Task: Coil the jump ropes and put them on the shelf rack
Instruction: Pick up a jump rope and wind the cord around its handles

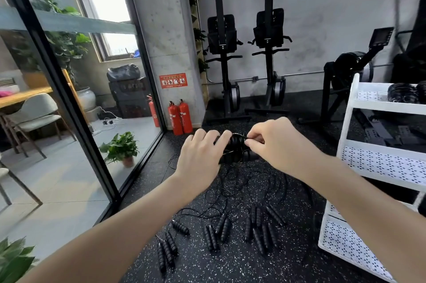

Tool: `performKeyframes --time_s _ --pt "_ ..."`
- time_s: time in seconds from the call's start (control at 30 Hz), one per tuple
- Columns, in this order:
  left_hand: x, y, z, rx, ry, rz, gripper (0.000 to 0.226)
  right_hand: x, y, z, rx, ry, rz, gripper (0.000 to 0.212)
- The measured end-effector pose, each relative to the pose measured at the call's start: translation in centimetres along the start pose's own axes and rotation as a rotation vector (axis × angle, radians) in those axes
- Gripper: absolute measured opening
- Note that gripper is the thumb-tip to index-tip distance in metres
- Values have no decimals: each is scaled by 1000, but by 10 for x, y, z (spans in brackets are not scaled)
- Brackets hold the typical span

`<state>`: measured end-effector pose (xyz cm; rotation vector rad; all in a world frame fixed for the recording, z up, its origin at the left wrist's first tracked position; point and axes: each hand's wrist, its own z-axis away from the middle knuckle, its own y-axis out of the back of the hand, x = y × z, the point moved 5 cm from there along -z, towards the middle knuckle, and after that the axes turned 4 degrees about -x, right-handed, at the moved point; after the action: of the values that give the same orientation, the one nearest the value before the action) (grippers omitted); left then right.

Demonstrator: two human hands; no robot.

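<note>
Your left hand [200, 156] grips the black coiled jump rope [237, 146]; your right hand [276, 144] pinches its thin cord. Winding is under way; next, tuck the end, then reach the white perforated metal shelf rack [380, 165] beside it.

Both hands [200, 158] [279, 144] grip a coiled jump rope [237, 146] above the floor.

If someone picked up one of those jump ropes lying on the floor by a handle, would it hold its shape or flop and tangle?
The jump ropes on the floor would probably flop: their thin cords lie in loose, crossing loops, so one lifted might snag its neighbours. The ribbed handles look stiff and round, so they might roll if nudged.
</note>
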<state>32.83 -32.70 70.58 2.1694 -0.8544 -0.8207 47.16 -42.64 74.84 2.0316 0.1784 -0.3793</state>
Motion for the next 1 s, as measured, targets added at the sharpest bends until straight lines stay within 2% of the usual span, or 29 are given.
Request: performKeyframes --time_s 0.1,0.23,0.33,0.4,0.7,0.8,0.9,1.0 --pt "0 2 -2 7 69 -5 90 -6 -3 17 50 -46 -68 19" --pt "-2 5 -7 24 159 -5 87 -13 -18 39 34 -107 -283 34" --pt "-6 10 -11 5 224 34 86 -16 -33 52 1 -158 -443 26" --pt "-5 14 -14 -14 258 97 85 -20 -45 58 -43 -167 -498 16" --pt "-2 23 -19 -30 319 468 77 3 -82 48 -135 -171 -665 27" --pt "2 25 -19 -80 267 657 70 14 -89 39 -283 -144 -670 24" --pt "1 26 -17 -157 141 811 68 25 -84 32 -396 -72 -646 11" --pt "3 28 -13 -278 -90 744 75 40 -69 23 -394 -70 -730 4"
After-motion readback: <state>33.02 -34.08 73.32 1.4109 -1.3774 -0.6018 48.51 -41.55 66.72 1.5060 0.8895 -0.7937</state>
